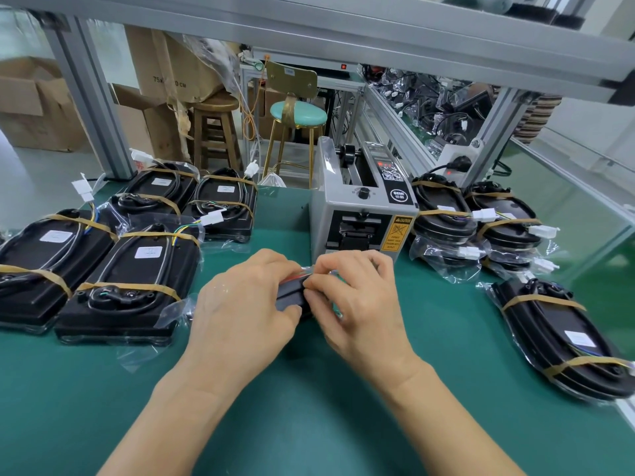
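In the head view, I am working on the green mat (309, 424), right in front of the grey tape machine (360, 214). My left hand (247, 304) is curling round a small black part (290, 297), and my right hand (357, 297) is pinching its near end with thumb and fingertips. The part is lying between both hands, just above the mat, with clear wrap showing at its top. I cannot tell whether any tape is on it yet. Banded, bagged black units (137, 266) are lying in rows to my left, more are stacking up to the right (443, 214), and one (556, 334) is lying apart. I am judging that many packs are finished and this piece is midway.
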Demonstrator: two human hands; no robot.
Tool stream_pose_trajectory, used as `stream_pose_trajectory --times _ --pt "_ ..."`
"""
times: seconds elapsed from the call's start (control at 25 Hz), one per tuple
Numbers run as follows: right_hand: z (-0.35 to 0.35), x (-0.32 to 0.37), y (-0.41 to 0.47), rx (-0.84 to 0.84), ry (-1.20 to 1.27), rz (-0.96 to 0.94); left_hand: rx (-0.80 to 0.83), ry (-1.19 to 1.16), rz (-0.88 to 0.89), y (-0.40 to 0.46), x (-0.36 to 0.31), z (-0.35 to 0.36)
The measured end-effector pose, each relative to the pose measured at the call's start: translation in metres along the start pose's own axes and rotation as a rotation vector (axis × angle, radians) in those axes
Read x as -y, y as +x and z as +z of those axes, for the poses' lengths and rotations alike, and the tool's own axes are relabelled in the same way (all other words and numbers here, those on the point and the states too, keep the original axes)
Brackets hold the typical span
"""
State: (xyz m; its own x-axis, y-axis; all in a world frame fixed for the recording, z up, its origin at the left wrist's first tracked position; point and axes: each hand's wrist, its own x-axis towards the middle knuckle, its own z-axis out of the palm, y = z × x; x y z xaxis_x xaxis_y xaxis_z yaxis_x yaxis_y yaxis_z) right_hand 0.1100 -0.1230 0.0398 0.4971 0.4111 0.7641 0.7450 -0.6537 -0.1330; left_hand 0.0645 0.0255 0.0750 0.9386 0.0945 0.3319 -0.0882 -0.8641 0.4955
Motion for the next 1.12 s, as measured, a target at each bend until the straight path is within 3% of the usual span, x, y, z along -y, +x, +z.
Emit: stream_pose_trajectory --times 0.2,0.44,0.68,0.84,0.92,1.08,1.12 --pt "-0.010 -0.004 -0.021 -0.004 0.098 0.075 0.014 0.004 0.001 0.000 0.000 -0.001" --pt "-0.001 0.004 -0.011 0.026 -0.178 0.234 0.023 0.012 -0.003 0.000 0.001 -0.002" --pt "0.000 0.006 -0.034 0.052 -0.268 0.141 0.039 0.000 -0.016 0.002 0.001 -0.005" --pt "-0.010 -0.004 -0.034 0.128 -0.288 0.200 0.039 0.097 0.013 0.003 0.002 -0.002" --pt "-0.010 -0.005 -0.033 0.165 -0.148 0.232 0.044 0.010 0.039 0.002 0.007 -0.004" --pt "-0.025 -0.010 -0.024 0.328 0.904 0.714 -0.009 -0.572 0.040 0.000 0.034 -0.020" --pt "-0.026 -0.012 -0.020 0.331 0.993 0.744 -0.052 -0.699 0.043 -0.002 0.039 -0.021"
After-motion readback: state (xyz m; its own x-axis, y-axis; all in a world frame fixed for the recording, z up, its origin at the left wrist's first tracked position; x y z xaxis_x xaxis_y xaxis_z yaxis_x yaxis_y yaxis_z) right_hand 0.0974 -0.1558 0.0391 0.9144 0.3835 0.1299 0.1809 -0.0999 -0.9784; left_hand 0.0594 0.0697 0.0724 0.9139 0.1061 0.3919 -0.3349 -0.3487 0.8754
